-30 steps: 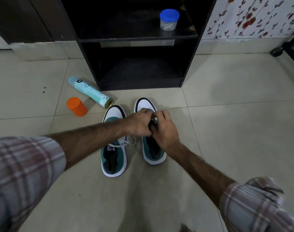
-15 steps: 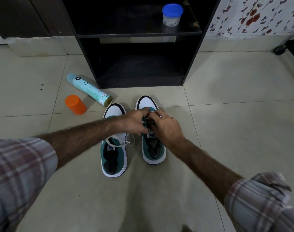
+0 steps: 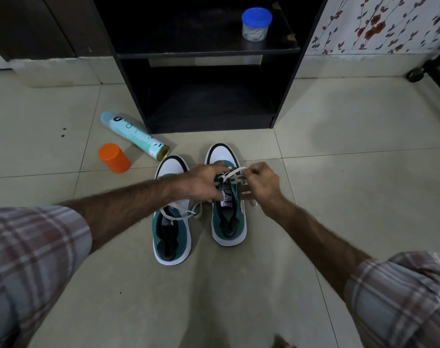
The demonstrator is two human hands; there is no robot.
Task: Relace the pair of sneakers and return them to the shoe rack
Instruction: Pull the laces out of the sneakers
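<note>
Since earlier, right hand (image 3: 260, 183) has drawn white flat lace (image 3: 235, 173) outward, pinched; left hand (image 3: 204, 183) grips teal-and-white right sneaker (image 3: 227, 217); lacing proceeds.

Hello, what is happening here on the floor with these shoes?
A person is lacing the right-hand sneaker of a green and white pair on the tiled floor. The right hand pinches the white lace and draws it out to the side, while the left hand rests on the shoe's front. The other sneaker lies beside it with its lace loose. Both shoes are not yet on the black shoe rack in front.
</note>
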